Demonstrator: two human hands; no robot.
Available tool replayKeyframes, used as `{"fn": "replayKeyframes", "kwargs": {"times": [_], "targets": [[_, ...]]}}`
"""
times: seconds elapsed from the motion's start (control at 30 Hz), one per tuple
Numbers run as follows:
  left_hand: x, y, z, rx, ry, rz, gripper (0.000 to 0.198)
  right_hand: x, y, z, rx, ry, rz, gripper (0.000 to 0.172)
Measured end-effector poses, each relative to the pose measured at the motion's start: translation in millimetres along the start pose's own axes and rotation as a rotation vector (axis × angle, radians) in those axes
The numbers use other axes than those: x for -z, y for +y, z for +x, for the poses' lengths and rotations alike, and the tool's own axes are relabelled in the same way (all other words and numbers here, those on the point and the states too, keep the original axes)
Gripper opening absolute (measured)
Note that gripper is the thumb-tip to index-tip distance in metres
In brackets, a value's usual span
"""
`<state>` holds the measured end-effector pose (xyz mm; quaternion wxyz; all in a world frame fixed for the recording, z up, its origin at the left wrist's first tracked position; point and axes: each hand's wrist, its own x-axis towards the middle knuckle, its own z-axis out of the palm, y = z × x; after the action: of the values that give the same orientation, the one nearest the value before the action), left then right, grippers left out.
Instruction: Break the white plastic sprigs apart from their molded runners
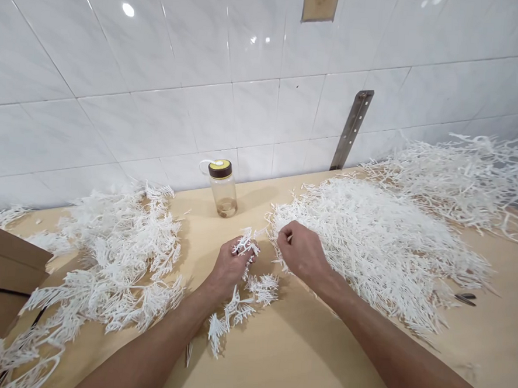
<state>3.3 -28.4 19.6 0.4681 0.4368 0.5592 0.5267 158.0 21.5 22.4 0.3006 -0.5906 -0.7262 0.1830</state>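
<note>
A wood-grained table (292,363) reached well past both sides of the lidded clear bottle (226,197), which stood upright near the tiled wall, perhaps to leave the working space free. Right of the bottle spread a heap of thin white strips (370,247); left of it lay a heap of white tufted strands (119,250). Keeping them apart seemed meant to stop the two kinds mixing. The person's right hand (303,247) was right of and nearer than the bottle, its fingers curled in; whether they pinched a strip could not be told. Just in front of the bottle, the left hand (229,265) gripped a white tufted strand (248,243) between thumb and fingers, probably to steady it, while its tail trailed on the near side of the bottle.
</note>
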Motion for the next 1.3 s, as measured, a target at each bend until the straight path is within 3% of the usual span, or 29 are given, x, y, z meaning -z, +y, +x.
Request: {"fn": "replayKeyframes", "kwargs": {"times": [0.2, 0.4, 0.5, 0.83, 1.3], "targets": [[-4.7, 8, -2, 0.103, 0.049, -0.111, 0.026, 17, 10, 7, 0.026, 0.14, 0.144, 0.009], [-4.6, 5, 1, 0.055, 0.04, -0.089, 0.039, 10, -6, -7, 0.1, -0.182, 0.284, 0.019], [-3.7, 2, 3, 0.012, 0.018, -0.065, 0.041, 7, -10, -10, 0.067, -0.252, 0.34, 0.019], [-4.9, 9, -3, 0.059, -0.032, -0.082, 0.039, -2, -10, -13, 0.192, -0.17, 0.327, 0.016], [-2.7, 4, 0, 0.087, -0.047, -0.09, 0.032, -3, -8, -13, 0.178, -0.206, 0.221, 0.018]]}}
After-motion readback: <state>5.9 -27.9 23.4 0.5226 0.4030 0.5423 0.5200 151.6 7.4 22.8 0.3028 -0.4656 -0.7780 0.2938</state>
